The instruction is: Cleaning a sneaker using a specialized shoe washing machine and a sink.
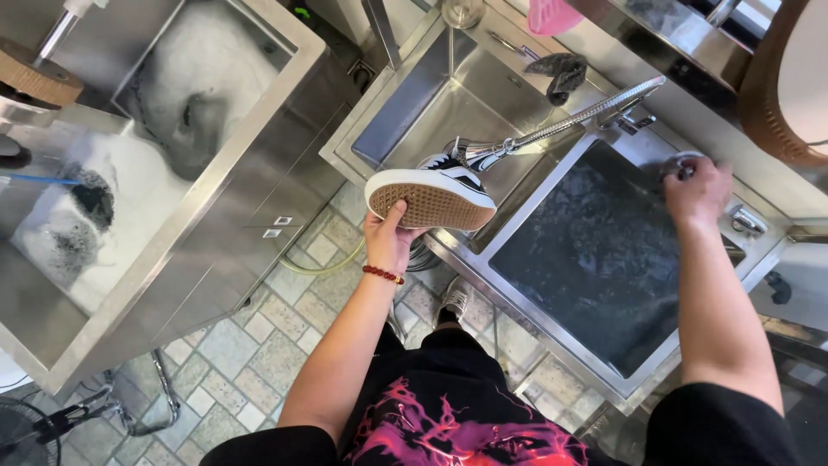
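Sneaker (pixel 431 194) gripped in left hand (pixel 388 242) over sink (pixel 414 95) — right hand (pixel 697 194) clasps knob (pixel 681 162).

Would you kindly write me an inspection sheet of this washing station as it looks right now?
Surface: steel sink unit with an empty basin and a dark flat board.
Job's things: black sneaker, tan sole outward, held at the spray hose nozzle; round tap knob.
Clutter: dark cloth, pink item, foamy tubs to the left.
Grippers: left hand grips the sneaker; right hand rests on the tap knob.
Cables: yellowish hose on the floor.
Surroundings: tiled floor, a fan at the corner.
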